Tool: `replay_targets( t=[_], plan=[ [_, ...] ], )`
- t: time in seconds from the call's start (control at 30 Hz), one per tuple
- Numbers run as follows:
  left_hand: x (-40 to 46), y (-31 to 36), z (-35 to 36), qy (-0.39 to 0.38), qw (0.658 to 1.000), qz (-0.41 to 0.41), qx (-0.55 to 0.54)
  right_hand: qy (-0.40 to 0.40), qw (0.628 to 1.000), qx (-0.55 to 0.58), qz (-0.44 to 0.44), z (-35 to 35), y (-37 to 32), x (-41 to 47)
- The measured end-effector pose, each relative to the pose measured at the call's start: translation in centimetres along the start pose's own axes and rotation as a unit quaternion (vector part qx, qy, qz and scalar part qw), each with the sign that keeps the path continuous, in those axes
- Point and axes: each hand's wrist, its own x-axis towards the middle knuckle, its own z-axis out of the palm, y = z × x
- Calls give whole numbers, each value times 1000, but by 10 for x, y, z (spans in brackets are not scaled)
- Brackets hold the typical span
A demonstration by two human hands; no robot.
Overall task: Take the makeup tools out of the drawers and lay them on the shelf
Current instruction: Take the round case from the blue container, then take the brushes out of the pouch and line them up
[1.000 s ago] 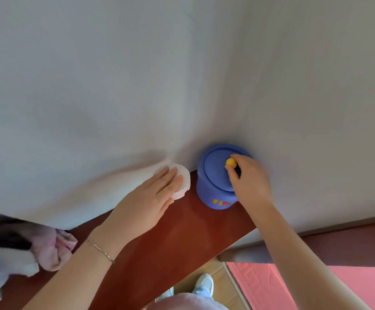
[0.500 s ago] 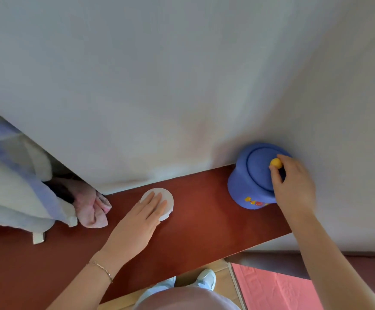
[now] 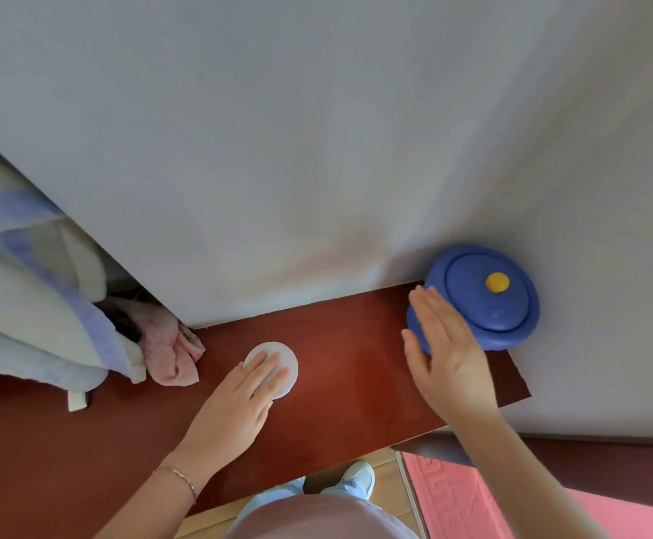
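A round white makeup pad (image 3: 278, 355) lies flat on the reddish-brown wooden shelf (image 3: 356, 367). My left hand (image 3: 239, 402) rests on the pad with its fingers stretched out flat over the pad's near side. At the shelf's right end, against the wall, stands a blue lidded jar (image 3: 488, 301) with a yellow knob on the lid. My right hand (image 3: 449, 355) is open with fingers straight, its fingertips at the jar's left side, holding nothing.
A white wall (image 3: 317, 149) rises directly behind the shelf. Folded white and blue cloth (image 3: 37, 305) and a pink cloth (image 3: 169, 348) pile up at the shelf's left. Below are my shoes (image 3: 356, 476) on wood floor and a pink mat (image 3: 492, 499).
My right hand let go of the jar's yellow knob and opened beside the jar. My left hand stayed flat on the white pad, which sits further left of the jar than a second ago.
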Motion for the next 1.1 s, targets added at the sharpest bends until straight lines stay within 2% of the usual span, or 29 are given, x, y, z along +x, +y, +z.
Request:
replay_targets(
  t=[0.27, 0.47, 0.57, 0.73, 0.9, 1.1],
  plan=[
    [-18, 0, -34, 60, 996, -50, -49, -118, 988, 15, -94, 38, -51, -26],
    [-54, -12, -61, 107, 987, -107, -56, -182, 965, 31, -184, 58, -102, -17],
    [-82, -19, -69, 116, 979, -163, -43, -205, 948, 32, -243, 64, -129, -11],
    [-128, -9, -79, 143, 949, -280, -15, -240, 915, 16, -323, 67, -157, -11],
    [-176, 28, -74, 168, 909, -380, -4, -261, 882, 57, -389, 72, -169, -31],
    [-230, 82, -64, 187, 852, -489, 18, -287, 823, 115, -476, 82, -188, -58]
  ],
)
